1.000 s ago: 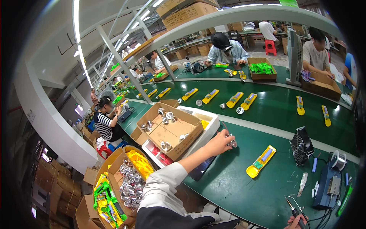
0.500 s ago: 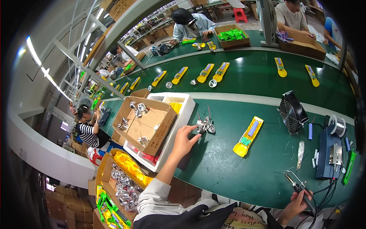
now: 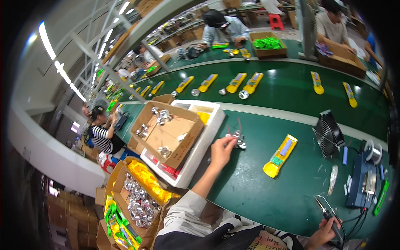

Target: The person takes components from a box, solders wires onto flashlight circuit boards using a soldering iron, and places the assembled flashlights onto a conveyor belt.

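Observation:
On the green bench, my left hand [image 3: 222, 153] has its thumb and fingers pinched together at the left side of a small cluster of silver lamp cups [image 3: 240, 142] with thin red wires. The pinched cup is mostly hidden by the fingers. To the right lies a yellow flashlight housing [image 3: 280, 156], open side up, with a purple cylindrical cell and a small green circuit board in it. At the lower right my right hand [image 3: 326, 233] grips a soldering iron [image 3: 327, 214] by its dark handle, its tip pointing up and left over the bench.
A cardboard box [image 3: 189, 143] with several lamp cups rests on a white foam box [image 3: 215, 119] at left. Lower down, another carton [image 3: 118, 183] holds cups and yellow parts. A black fan [image 3: 328, 133], solder spool [image 3: 373, 151] and soldering station [image 3: 359, 181] stand right. Beyond runs a conveyor [image 3: 283, 83] with housings.
My left hand has moved onto the lamp cups, its spread fingers closing into a pinch. The whole view has shifted slightly. My right hand still holds the soldering iron.

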Demonstrator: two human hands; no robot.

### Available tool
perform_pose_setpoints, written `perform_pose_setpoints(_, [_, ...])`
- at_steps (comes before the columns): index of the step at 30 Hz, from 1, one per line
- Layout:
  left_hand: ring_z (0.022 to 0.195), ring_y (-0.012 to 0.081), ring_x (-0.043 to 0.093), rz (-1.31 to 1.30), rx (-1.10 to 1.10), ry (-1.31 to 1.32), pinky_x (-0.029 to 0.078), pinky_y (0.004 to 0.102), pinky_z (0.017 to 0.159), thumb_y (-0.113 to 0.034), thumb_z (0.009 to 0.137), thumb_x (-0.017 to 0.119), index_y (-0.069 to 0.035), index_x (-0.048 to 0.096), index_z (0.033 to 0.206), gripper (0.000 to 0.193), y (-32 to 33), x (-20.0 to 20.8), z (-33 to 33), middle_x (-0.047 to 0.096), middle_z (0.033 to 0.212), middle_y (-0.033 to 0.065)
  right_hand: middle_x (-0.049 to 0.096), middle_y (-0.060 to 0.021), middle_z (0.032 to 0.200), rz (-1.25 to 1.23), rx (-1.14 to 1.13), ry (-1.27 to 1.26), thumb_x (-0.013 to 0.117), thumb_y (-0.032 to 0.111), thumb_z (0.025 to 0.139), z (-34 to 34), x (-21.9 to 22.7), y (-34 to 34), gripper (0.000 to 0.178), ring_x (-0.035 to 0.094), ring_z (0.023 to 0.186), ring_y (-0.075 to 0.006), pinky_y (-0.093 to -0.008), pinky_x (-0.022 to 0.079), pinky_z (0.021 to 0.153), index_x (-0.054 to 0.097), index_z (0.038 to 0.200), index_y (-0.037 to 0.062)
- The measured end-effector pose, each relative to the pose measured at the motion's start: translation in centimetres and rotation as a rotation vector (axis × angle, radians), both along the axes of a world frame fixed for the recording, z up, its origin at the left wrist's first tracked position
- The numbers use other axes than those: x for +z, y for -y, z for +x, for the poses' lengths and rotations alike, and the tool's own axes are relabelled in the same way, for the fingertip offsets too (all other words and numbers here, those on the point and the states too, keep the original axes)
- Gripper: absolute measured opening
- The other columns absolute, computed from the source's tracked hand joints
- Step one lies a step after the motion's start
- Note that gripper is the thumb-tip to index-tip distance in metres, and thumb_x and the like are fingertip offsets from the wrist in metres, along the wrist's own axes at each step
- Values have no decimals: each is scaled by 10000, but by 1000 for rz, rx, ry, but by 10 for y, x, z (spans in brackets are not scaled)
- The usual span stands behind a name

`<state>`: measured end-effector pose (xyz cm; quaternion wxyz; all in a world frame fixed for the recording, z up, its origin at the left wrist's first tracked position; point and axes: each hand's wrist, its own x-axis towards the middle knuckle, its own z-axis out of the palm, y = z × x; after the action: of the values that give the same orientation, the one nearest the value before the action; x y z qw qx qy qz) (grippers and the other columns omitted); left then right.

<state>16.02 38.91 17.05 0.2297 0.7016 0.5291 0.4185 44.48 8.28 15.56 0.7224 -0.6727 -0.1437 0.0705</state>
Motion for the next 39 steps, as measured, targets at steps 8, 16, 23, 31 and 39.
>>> perform_pose_setpoints(8, [788, 242, 512, -5, -216, -37, 395, 327, 696, -103, 792, 528, -23, 584, 883, 134, 59, 8, 29, 578, 786, 93, 516, -82, 602, -55, 21, 106, 558, 144, 790, 1, 5, 1, 202, 475, 518, -131, -227, 382, 475, 474, 797, -39])
perform_pose_setpoints(16, [727, 173, 524, -162, -140, 184, 417, 267, 625, -94, 756, 587, -26, 594, 805, 84, 90, -13, 52, 575, 756, 76, 493, -44, 689, 84, 58, -44, 483, 103, 813, -4, 10, -16, 110, 446, 518, -71, -174, 332, 450, 453, 878, 19])
perform_pose_setpoints(23, [705, 180, 513, -144, -132, 120, 414, 279, 634, -83, 760, 573, -20, 576, 785, 68, 98, -11, 63, 564, 740, 79, 485, -54, 733, 96, 78, -53, 474, 53, 799, -8, 16, -19, 109, 452, 512, -75, -173, 357, 446, 432, 891, 13])
perform_pose_setpoints(31, [712, 193, 497, -220, -11, 117, 398, 286, 621, -77, 760, 572, -16, 555, 784, 67, 101, -4, 79, 548, 736, 82, 469, -57, 708, 104, 146, -35, 484, 17, 785, -8, 22, -47, 105, 467, 497, -89, -184, 376, 437, 429, 873, -2])
perform_pose_setpoints(39, [676, 181, 476, -151, 31, 153, 357, 293, 638, -71, 723, 615, -36, 567, 757, 69, 94, -13, 89, 533, 714, 43, 488, -54, 696, 0, 233, 22, 535, 39, 772, -8, 25, -87, 138, 507, 506, -87, -175, 420, 457, 426, 849, 7])
